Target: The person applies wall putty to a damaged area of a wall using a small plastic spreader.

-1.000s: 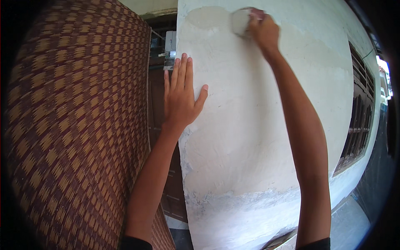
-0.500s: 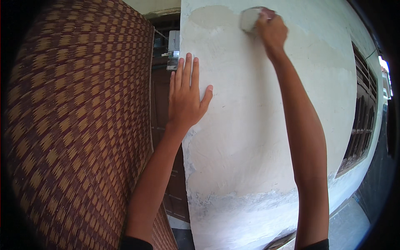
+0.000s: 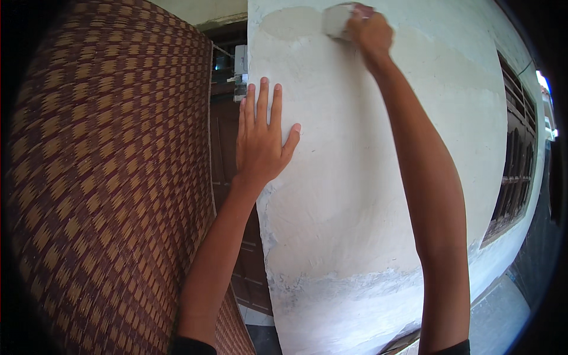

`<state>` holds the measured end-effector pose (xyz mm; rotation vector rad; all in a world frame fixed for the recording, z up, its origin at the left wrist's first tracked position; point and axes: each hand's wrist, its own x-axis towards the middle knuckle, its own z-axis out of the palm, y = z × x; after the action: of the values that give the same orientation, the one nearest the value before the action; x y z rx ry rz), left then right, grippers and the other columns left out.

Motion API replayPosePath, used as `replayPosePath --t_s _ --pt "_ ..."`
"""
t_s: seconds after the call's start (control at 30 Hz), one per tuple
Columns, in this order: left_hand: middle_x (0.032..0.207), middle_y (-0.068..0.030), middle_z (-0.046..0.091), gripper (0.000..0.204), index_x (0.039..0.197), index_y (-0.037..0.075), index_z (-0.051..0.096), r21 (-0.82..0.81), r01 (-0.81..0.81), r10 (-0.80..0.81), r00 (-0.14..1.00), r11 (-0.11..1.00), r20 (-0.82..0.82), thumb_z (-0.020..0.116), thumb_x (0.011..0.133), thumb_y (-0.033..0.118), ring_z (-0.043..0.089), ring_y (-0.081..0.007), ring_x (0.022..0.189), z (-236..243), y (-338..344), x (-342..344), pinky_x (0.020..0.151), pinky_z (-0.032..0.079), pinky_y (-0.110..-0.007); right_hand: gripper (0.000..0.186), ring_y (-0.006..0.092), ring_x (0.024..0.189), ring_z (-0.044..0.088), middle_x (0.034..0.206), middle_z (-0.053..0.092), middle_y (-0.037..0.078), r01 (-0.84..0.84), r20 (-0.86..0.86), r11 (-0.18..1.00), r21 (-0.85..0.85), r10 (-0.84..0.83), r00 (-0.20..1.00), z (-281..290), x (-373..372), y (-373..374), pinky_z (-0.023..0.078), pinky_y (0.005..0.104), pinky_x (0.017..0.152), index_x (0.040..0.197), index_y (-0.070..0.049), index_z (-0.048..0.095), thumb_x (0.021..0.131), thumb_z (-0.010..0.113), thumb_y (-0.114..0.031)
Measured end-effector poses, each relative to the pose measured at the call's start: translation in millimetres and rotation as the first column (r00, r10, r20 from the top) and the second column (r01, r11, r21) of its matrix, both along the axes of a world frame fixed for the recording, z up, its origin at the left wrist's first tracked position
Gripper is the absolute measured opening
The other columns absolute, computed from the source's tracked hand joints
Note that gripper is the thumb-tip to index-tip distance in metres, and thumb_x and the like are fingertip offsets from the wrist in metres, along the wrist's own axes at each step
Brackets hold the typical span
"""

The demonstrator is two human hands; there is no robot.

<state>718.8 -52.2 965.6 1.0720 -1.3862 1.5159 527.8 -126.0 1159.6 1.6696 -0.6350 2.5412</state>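
Note:
High on the pale plastered wall (image 3: 331, 195), my right hand (image 3: 373, 34) is closed around a putty knife (image 3: 338, 21) with a wide greyish blade and a reddish end showing above my fingers. The blade lies against the wall, just right of a darker, damp-looking beige patch (image 3: 290, 23). My left hand (image 3: 262, 139) rests flat with its fingers spread on the wall's left edge, holding nothing. Lower down, the smooth beige coat ends in a rough, whitish-grey band (image 3: 349, 290).
A woven brown and tan mat panel (image 3: 118, 165) rises close on my left. Between it and the wall are a brown panelled door (image 3: 248, 260) and a small white box (image 3: 241, 59). A dark barred window (image 3: 513, 157) is set in the wall at right.
My right hand has moved the putty knife slightly left and up along the wall, toward the darker patch. My left hand stays flat in nearly the same place.

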Motion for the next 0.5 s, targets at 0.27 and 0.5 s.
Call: replayPosePath --t_s 0.27,0.5 --pt "0.159 -0.0231 0.024 0.07 0.152 0.0 0.03 -0.006 0.005 -0.005 1.0 1.0 0.004 0.056 0.096 0.033 0.022 -0.0446 0.146 2.7 -7.7 -10.2 0.118 0.022 -0.055 0.024 0.0441 0.088 0.067 0.094 0.069 0.026 -0.054 -0.122 0.794 -0.605 -0.025 0.992 23.4 56.5 14.9 0.052 0.0518 0.081 0.1 0.0 0.063 0.094 0.055 -0.022" --pt "0.159 -0.0232 0.024 0.07 0.152 0.0 0.03 0.001 0.026 -0.026 1.0 1.0 0.018 0.056 0.095 0.031 0.022 -0.045 0.146 1.3 0.5 -4.8 0.117 0.023 -0.054 0.037 0.0362 0.104 0.065 0.109 0.07 0.021 0.165 -0.077 0.986 -0.035 -0.167 0.983 16.6 -0.8 1.9 0.049 0.0474 0.092 0.115 0.0 0.063 0.097 0.054 -0.032"
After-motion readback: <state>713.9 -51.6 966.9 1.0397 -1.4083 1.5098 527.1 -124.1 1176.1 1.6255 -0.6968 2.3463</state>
